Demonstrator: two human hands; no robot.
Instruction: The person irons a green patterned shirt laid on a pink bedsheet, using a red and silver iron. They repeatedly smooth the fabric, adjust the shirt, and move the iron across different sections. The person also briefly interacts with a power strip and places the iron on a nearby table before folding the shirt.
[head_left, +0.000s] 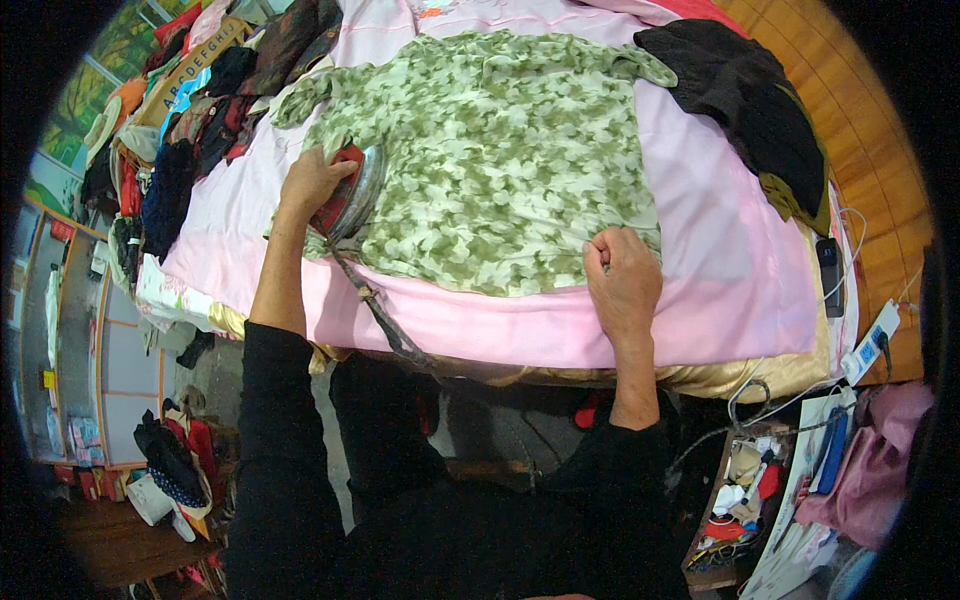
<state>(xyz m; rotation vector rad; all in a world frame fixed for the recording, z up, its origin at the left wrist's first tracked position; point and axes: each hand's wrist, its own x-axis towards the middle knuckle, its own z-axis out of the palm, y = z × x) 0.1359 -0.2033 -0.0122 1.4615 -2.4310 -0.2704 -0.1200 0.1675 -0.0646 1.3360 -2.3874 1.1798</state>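
Observation:
A green and white patterned short-sleeved garment (510, 165) lies spread on a pink cloth (712, 300) over the table. My left hand (311, 180) grips the handle of a clothes iron (360, 191) with a red body, which stands at the garment's left part. The iron's dark, wrapped cord (382, 311) runs down over the table's near edge. At the garment's lower right corner, my right hand (624, 274) has its fingers curled at the hem; whether fabric is pinched between them cannot be told.
Dark clothing (742, 105) lies at the right, near a black phone (829, 277) and a power strip (870, 345) with cables. Piled clothes (172, 187) and a wooden board with letters (187, 71) fill the left. An open box of small items (739, 495) stands below right.

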